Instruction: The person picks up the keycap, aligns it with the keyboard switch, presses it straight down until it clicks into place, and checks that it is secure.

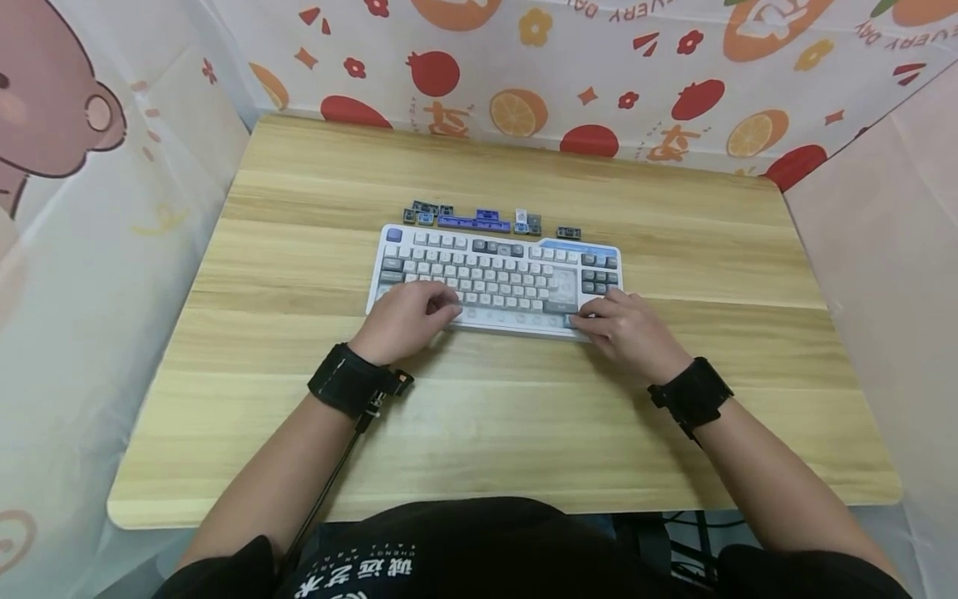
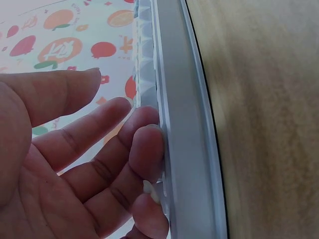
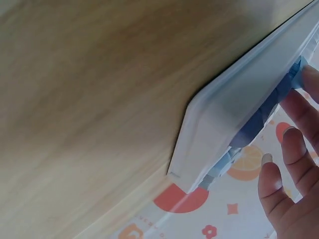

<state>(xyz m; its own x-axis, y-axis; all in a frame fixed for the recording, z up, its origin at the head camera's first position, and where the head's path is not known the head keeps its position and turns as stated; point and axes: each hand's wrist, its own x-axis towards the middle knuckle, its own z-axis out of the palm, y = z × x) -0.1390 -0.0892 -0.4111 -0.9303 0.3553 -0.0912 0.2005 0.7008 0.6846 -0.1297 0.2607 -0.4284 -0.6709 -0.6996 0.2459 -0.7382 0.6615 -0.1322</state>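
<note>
A white mechanical keyboard (image 1: 494,279) with grey and white keycaps lies on the wooden table. Its bottom row shows bare sockets along much of its length. My left hand (image 1: 407,320) rests on the keyboard's front left part, fingers loosely bent; in the left wrist view the fingertips (image 2: 147,149) touch the keyboard's edge and nothing is between thumb and fingers. At the front right, my right hand (image 1: 632,333) pinches a small blue keycap (image 3: 297,74) between thumb and index finger, at the bottom row. The other fingers stay spread apart from it.
Behind the keyboard lies a row of loose keycaps, among them a long blue-purple spacebar (image 1: 473,224), dark ones (image 1: 569,233) and a white one (image 1: 520,215). A fruit-patterned cloth (image 1: 516,75) hangs at the table's back. A cable (image 1: 329,491) runs along the left forearm.
</note>
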